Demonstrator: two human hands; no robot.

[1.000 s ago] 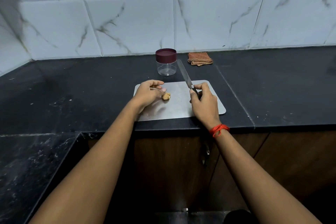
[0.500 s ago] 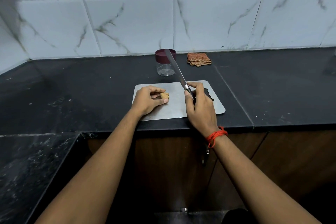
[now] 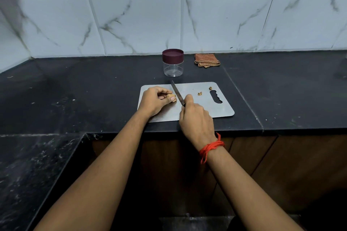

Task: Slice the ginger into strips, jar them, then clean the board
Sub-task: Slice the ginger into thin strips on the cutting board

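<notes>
White marbled tiles (image 3: 140, 24) fill the wall at the back, and beneath them one black stone countertop (image 3: 93, 90) runs across the whole view, with brown wooden cabinet fronts (image 3: 281, 165) under its front edge.

One steel cutting board (image 3: 206, 107) lies flat near that front edge, its handle slot at the right end. Two bare forearms reach onto it. The left hand (image 3: 155, 100) rests on the left part of the board, fingers curled, pinching the single piece of ginger (image 3: 172, 97) between fingertips and thumb and holding it down on the steel. The right hand (image 3: 196, 118), with one red thread (image 3: 211, 147) wound round its wrist, is closed round the handle of the one knife (image 3: 176, 93). The blade points away towards the wall and lies just beside the right side of the ginger; whether the edge touches it cannot be told.

Behind the board, apart from it, stands one clear jar (image 3: 173, 63), upright, with its maroon lid on and nothing visible inside. To the right of the jar, near the wall, lies one folded orange-brown checked cloth (image 3: 206, 60).

Two small ginger scraps lie on the right part of the board: one scrap (image 3: 199, 93) near the middle, the other scrap (image 3: 210, 88) just above the handle slot.
</notes>
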